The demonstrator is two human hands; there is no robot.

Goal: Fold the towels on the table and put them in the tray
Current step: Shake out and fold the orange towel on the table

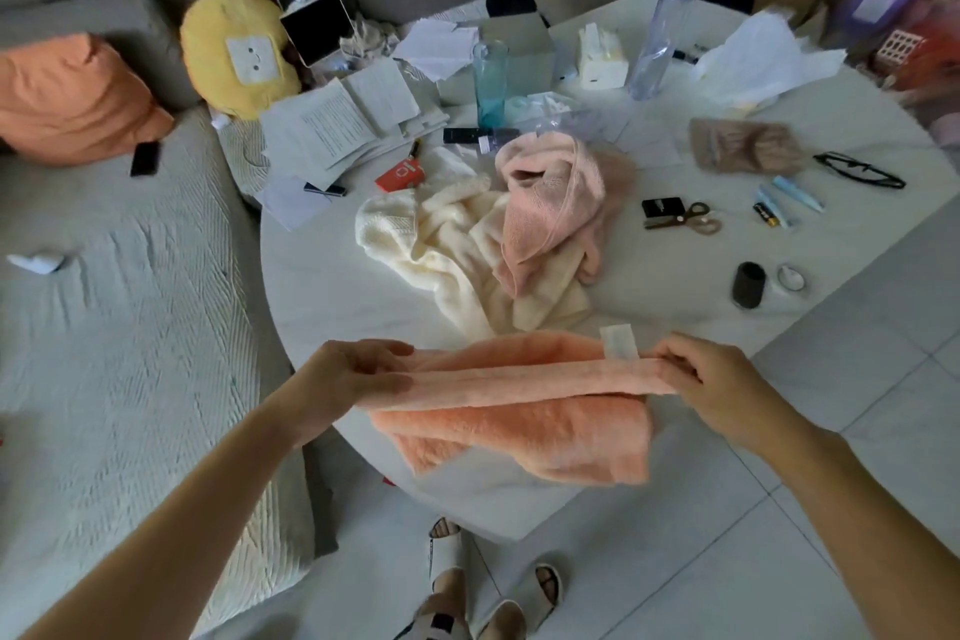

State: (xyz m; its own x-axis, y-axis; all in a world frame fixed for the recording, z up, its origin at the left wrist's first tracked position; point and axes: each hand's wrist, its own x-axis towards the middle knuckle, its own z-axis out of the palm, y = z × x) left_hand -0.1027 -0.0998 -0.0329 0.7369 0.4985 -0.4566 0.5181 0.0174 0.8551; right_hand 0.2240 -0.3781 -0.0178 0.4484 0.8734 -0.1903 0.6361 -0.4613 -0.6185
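An orange towel point(519, 421) hangs folded over the near edge of the white round table point(322, 286). My left hand point(353, 374) pinches its left end and my right hand point(722, 385) pinches its right end, beside a white label. The towel's top edge is stretched between both hands. Behind it lie a crumpled cream towel point(447, 244) and a crumpled pink towel point(556, 203), the pink one partly on top of the cream one. No tray is recognisable in view.
Papers point(332, 125), two bottles point(491, 83), a tissue pack point(600, 57), scissors point(685, 218), glasses point(857, 169), a dark cup point(748, 283) and small items crowd the table's far half. A grey sofa point(130, 301) with cushions stands left. Slippered feet point(467, 582) stand on the tiled floor.
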